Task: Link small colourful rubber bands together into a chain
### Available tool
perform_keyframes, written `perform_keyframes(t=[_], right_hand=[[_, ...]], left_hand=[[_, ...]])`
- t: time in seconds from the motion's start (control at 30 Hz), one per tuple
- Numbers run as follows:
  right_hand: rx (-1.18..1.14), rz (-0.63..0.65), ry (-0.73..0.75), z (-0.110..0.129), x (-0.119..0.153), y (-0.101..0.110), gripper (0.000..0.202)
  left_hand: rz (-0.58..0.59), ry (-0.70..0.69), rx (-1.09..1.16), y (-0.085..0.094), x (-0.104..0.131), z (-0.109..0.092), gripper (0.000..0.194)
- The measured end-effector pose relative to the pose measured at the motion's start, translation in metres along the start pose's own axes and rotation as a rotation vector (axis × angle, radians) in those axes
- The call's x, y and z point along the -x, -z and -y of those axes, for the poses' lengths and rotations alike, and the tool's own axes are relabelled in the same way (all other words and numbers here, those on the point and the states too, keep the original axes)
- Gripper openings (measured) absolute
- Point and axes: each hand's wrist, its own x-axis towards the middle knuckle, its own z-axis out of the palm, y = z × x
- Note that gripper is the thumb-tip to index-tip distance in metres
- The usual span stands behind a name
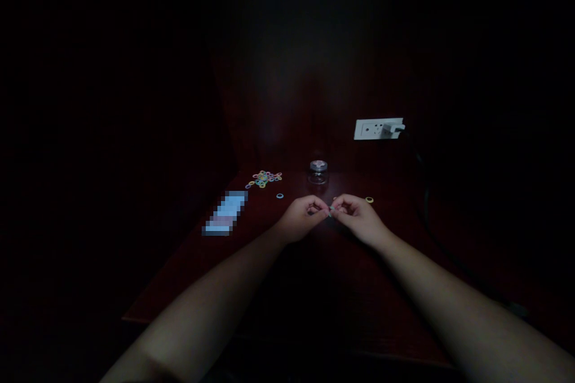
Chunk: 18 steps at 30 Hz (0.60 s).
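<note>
Fingertips of left hand and right hand pinch a small green band near frame centre; lidded jar stands above.

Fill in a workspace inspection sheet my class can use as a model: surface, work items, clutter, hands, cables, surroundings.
Surface: dark red table, dimly lit.
Work items: small green piece between the hands; pile of coloured rings at far left; blue ring and yellow ring lying apart from it; clear jar beyond the hands, seemingly lidded.
Clutter: bright, blurred rectangle on the left, perhaps a phone.
Hands: left hand and right hand both pinching at the green piece.
Cables: dark cable running down from a plug on the right.
Surroundings: wall socket; the rest too dark to tell.
</note>
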Motion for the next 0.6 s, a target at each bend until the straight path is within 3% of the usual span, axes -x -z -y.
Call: perform_keyframes(t=[0.33,0.6], right_hand=[[0.015,-0.091,0.024,0.0024,0.0008,-0.0013,0.026],[0.081,-0.165,0.086,0.0064,0.0023,-0.0032,0.02]], left_hand=[[-0.177,0.089,0.206,-0.0027,-0.004,-0.0014,0.017],[-0.132,0.099,0.179,-0.0041,-0.0028,0.0006,0.026]])
